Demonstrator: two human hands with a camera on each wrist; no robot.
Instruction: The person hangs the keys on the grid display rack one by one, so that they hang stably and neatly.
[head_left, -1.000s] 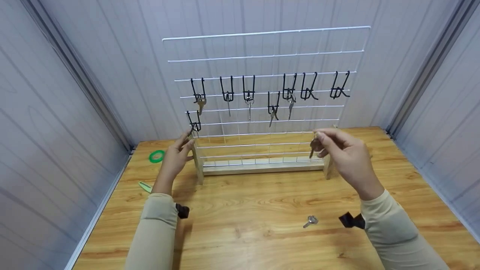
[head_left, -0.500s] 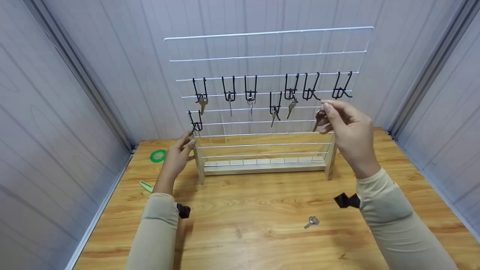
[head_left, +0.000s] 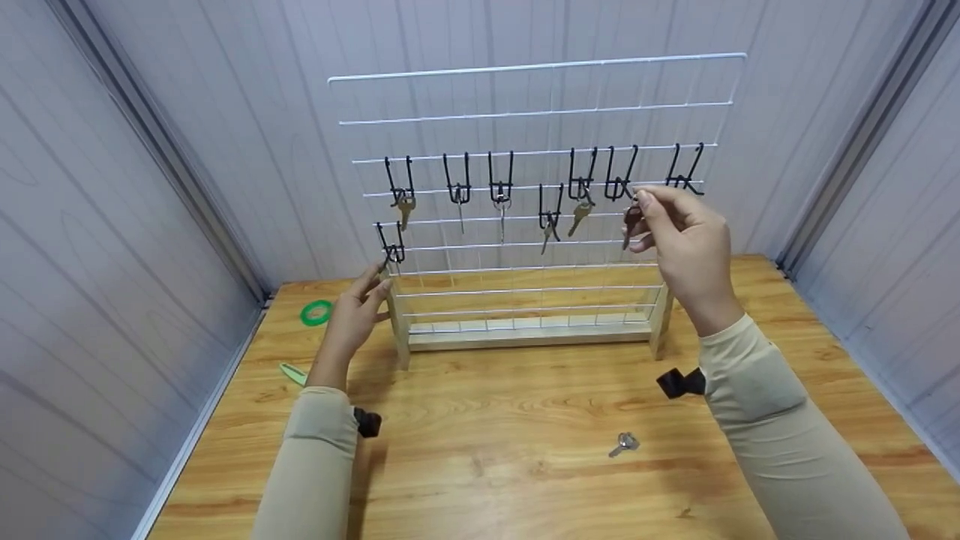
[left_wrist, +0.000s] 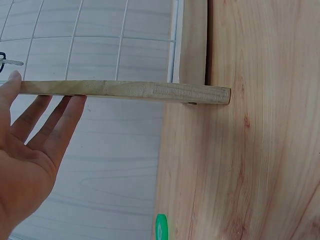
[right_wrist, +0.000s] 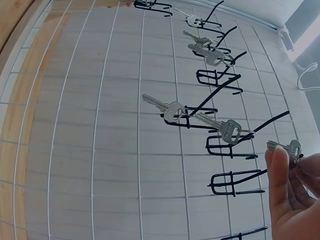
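Note:
My right hand point(head_left: 694, 244) pinches a key point(head_left: 631, 225) high up, between thumb and fingers, with its blade hanging down. It stands right at the tip of a bare black hook point(head_left: 618, 180) on the white wire grid rack point(head_left: 525, 289). In the right wrist view the held key point(right_wrist: 289, 148) overlaps my fingertips. My left hand point(head_left: 352, 311) grips the rack's left wooden post point(left_wrist: 125, 89), with thumb on one side and fingers on the other. Several keys, such as a brass-toned key point(head_left: 406, 210), hang from other black hooks.
A loose key point(head_left: 624, 444) lies on the wooden table point(head_left: 495, 480), front right. At the left are a green tape roll point(head_left: 315, 312) and a light green tool point(head_left: 292, 373). Another black hook point(head_left: 681, 176) is partly behind my right hand. White panel walls point(head_left: 150, 225) enclose the table.
My right hand has risen with the key from low beside the grid's right side to hook height, then shifted slightly left. The left hand stays on the post.

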